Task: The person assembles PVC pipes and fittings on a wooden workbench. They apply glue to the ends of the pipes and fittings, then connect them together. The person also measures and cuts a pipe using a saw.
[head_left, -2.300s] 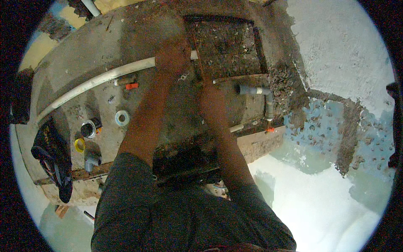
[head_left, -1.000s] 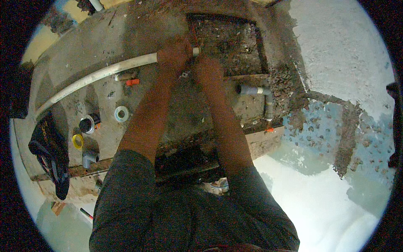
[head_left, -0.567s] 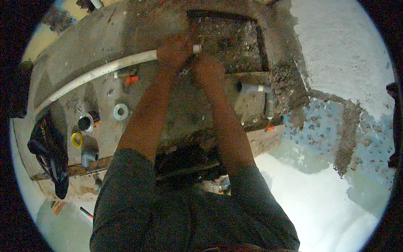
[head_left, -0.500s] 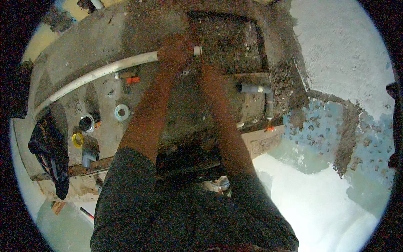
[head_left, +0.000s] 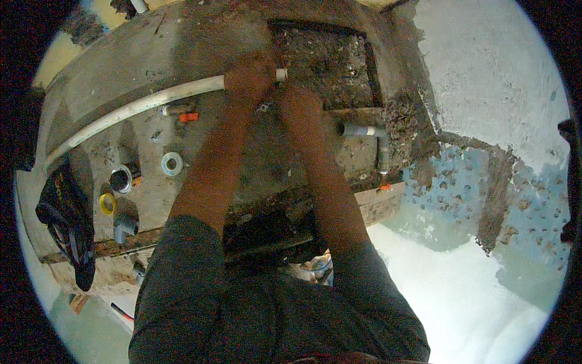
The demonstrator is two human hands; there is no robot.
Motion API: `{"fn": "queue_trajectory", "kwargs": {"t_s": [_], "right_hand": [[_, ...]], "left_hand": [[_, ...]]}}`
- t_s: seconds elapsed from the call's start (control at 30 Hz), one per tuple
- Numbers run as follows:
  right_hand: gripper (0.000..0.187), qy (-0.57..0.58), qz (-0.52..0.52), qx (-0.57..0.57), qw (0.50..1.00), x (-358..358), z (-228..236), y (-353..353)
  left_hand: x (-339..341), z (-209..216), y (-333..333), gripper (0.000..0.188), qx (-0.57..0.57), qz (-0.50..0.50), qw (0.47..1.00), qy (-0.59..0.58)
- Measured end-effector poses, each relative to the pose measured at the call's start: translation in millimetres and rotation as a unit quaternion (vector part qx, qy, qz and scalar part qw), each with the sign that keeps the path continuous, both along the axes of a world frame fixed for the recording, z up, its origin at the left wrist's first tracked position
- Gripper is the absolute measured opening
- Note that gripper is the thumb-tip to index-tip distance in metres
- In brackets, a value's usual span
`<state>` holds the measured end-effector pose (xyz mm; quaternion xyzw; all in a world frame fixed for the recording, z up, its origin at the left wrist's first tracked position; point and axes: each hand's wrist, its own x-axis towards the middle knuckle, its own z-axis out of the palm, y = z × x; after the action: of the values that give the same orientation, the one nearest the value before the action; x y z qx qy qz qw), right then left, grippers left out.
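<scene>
A long white plastic pipe (head_left: pixel 145 108) runs across the rough concrete from the left. My left hand (head_left: pixel 248 76) is closed around it near its right end, and the short tip of the pipe sticks out past the fist. Just below and right of that tip is my right hand (head_left: pixel 301 102), dim and grainy. Its fingers are hidden, so whether it holds anything does not show. A small pale metallic-looking scrap (head_left: pixel 263 107) lies between my wrists. Right of my right forearm sits a grey pipe elbow (head_left: pixel 373 131) with an orange piece at its lower end.
Beyond my hands is a rubble-filled recess (head_left: pixel 324 67). To the left lie an orange-handled valve (head_left: pixel 188 117), a tape roll (head_left: pixel 172 163), an open can (head_left: pixel 125 179), a yellow ring (head_left: pixel 107 204), a grey fitting (head_left: pixel 125 229) and a black bag (head_left: pixel 68 227). A patchy wall (head_left: pixel 491 79) rises at right.
The whole view has shifted slightly left. My right hand has come a little lower, apart from the pipe's tip. My left hand keeps its grip on the pipe.
</scene>
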<state>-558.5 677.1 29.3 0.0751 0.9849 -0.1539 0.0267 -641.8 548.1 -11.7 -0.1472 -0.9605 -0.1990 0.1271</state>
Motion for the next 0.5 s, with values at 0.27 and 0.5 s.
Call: {"fn": "queue_trajectory", "kwargs": {"t_s": [0.27, 0.5], "right_hand": [[0.025, -0.022, -0.024, -0.012, 0.999, 68.5, -5.5, 6.4], [0.024, -0.006, -0.011, 0.003, 1.0, 3.2, -17.0, 7.7]], "left_hand": [[-9.5, -1.4, -3.7, 0.027, 0.026, -0.033, 0.999, 0.012], [-2.8, 6.2, -0.9, 0.025, 0.027, 0.001, 0.999, -0.042]]}}
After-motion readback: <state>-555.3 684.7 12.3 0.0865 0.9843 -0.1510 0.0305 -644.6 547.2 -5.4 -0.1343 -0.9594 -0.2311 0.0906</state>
